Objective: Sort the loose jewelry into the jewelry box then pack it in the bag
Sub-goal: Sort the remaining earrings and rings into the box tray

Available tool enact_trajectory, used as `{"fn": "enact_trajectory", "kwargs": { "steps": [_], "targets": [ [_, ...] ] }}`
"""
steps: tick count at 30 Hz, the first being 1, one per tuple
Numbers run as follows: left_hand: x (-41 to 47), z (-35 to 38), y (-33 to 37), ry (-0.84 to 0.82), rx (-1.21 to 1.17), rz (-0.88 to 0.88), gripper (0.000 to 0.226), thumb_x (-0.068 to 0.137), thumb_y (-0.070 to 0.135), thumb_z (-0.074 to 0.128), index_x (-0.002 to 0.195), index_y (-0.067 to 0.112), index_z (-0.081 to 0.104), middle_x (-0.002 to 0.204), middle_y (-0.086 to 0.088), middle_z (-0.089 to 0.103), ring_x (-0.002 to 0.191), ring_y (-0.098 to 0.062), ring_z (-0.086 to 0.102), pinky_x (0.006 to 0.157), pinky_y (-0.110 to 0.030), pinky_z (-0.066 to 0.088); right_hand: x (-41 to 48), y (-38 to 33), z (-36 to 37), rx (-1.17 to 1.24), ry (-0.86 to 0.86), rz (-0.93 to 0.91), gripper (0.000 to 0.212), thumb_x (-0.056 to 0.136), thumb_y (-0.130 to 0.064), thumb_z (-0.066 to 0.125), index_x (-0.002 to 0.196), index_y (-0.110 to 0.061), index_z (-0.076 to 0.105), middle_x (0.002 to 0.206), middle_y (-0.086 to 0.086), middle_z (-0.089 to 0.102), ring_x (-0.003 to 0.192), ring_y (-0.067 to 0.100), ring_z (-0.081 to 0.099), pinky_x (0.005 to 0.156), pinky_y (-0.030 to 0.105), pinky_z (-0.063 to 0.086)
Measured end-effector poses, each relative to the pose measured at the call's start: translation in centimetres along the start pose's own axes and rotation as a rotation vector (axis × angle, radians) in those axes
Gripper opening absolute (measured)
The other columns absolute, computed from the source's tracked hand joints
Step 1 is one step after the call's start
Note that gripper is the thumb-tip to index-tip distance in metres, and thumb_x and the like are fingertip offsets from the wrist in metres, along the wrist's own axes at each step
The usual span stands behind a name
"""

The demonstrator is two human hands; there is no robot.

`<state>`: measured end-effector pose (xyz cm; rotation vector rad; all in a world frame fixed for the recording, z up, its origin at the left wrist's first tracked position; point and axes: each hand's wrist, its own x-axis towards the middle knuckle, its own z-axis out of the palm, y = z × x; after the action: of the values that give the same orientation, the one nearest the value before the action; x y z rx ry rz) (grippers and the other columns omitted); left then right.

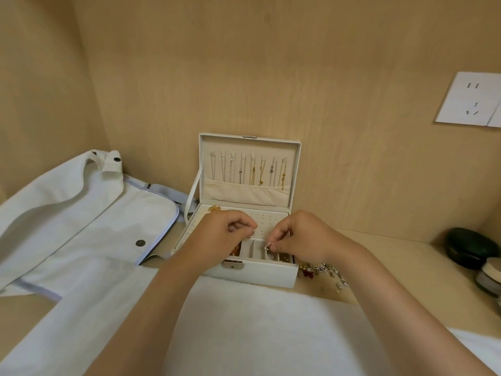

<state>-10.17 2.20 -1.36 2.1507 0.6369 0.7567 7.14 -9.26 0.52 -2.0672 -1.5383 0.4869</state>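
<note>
A white jewelry box (260, 275) stands open on the wooden surface, its raised lid (248, 169) hung with several necklaces. Both hands hover over its tray of small compartments. My left hand (217, 237) pinches a tiny sparkly piece (253, 234) between thumb and fingertips. My right hand (298, 237) pinches a small silver triangular earring (267, 246) just above the front compartments. A pile of loose jewelry (322, 272) lies right of the box, partly hidden by my right wrist. The white bag (81, 221) lies flat to the left.
A white cloth (244, 329) covers the surface in front of the box. At the right edge sit a dark green case (469, 246) and a small jar (490, 278). Wooden walls close in behind and left; a wall socket (469, 99) is upper right.
</note>
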Motion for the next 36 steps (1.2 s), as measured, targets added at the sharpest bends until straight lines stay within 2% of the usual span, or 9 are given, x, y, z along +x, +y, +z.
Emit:
{"fn": "enact_trajectory", "kwargs": {
  "steps": [4,7,10,14,18,23,27,30,36],
  "targets": [
    [-0.1,-0.2,-0.1,0.016,0.002,0.052,0.015,0.088,0.016,0.072,0.092,0.03,0.076,0.085,0.016,0.072,0.081,-0.006,0.062,0.074,-0.013,0.051,-0.4,-0.4,0.0,-0.046,-0.013,-0.026,0.017,0.088,-0.018,0.073,0.084,-0.034,0.077,0.082,-0.016,0.071,0.072,-0.009,0.061,0.065,0.006,0.044],
    [-0.1,-0.3,-0.4,0.036,-0.029,0.049,0.017,0.088,0.016,0.072,0.092,0.032,0.075,0.085,0.017,0.072,0.081,-0.008,0.063,0.076,-0.017,0.053,-0.2,-0.7,-0.2,-0.101,-0.027,-0.044,0.021,0.089,-0.015,0.069,0.091,-0.034,0.078,0.095,-0.014,0.072,0.085,-0.002,0.063,0.078,0.013,0.049],
    [-0.2,-0.2,-0.4,0.059,-0.079,0.013,0.015,0.086,0.016,0.074,0.093,0.029,0.074,0.08,0.013,0.068,0.07,0.002,0.058,0.072,-0.013,0.051,-0.1,-1.1,-0.2,-0.119,0.006,-0.054,0.024,0.091,-0.014,0.065,0.092,-0.036,0.075,0.097,-0.014,0.071,0.086,-0.001,0.063,0.081,0.02,0.05],
    [-0.2,-0.2,-0.1,0.075,-0.136,0.029,0.008,0.086,0.014,0.073,0.089,0.021,0.074,0.077,0.01,0.067,0.069,0.003,0.058,0.069,-0.012,0.05,0.2,-2.4,0.5,0.134,0.081,-0.084,0.016,0.094,-0.019,0.064,0.098,-0.031,0.073,0.091,-0.01,0.07,0.07,0.002,0.064,0.068,0.019,0.048],
    [-0.1,-1.3,-0.2,0.143,-0.188,0.013,0.009,0.087,0.017,0.072,0.089,0.026,0.073,0.08,0.01,0.069,0.074,-0.001,0.06,0.071,-0.017,0.053,0.7,-4.4,0.8,0.422,0.08,-0.033,0.016,0.09,-0.012,0.068,0.101,-0.023,0.074,0.088,0.002,0.077,0.056,0.013,0.063,0.048,0.024,0.047],
    [0.3,-3.5,-0.4,0.199,-0.163,-0.026,0.004,0.085,0.023,0.075,0.085,0.025,0.073,0.078,0.006,0.07,0.067,-0.001,0.057,0.067,-0.016,0.049,2.1,-6.3,1.3,0.566,0.08,0.009,0.015,0.082,-0.012,0.08,0.097,-0.014,0.078,0.074,0.004,0.075,0.051,0.013,0.057,0.043,0.02,0.042],
    [-0.3,-5.7,-1.7,0.178,-0.138,-0.034,0.004,0.086,0.023,0.074,0.088,0.026,0.075,0.081,0.006,0.072,0.071,-0.003,0.062,0.068,-0.014,0.051,3.5,-7.9,2.3,0.49,0.106,-0.008,0.012,0.082,-0.013,0.081,0.093,-0.013,0.078,0.068,-0.002,0.071,0.048,0.009,0.056,0.045,0.018,0.044],
    [-0.7,-6.7,-3.0,0.212,-0.109,-0.006,0.01,0.087,0.02,0.072,0.086,0.029,0.075,0.08,0.015,0.072,0.074,0.002,0.063,0.069,-0.008,0.046,4.5,-9.1,3.3,0.429,0.073,-0.043,0.02,0.081,-0.015,0.081,0.1,-0.017,0.075,0.081,0.006,0.075,0.048,0.007,0.057,0.048,0.019,0.046],
    [-0.8,-7.3,-5.4,0.263,-0.114,-0.027,0.005,0.084,0.02,0.076,0.083,0.023,0.072,0.073,0.004,0.07,0.065,-0.001,0.057,0.064,-0.011,0.046,6.2,-9.8,4.9,0.323,0.036,-0.113,0.008,0.084,-0.018,0.079,0.092,-0.018,0.077,0.083,0.014,0.074,0.053,0.015,0.057,0.054,0.03,0.055]
  ]
}}
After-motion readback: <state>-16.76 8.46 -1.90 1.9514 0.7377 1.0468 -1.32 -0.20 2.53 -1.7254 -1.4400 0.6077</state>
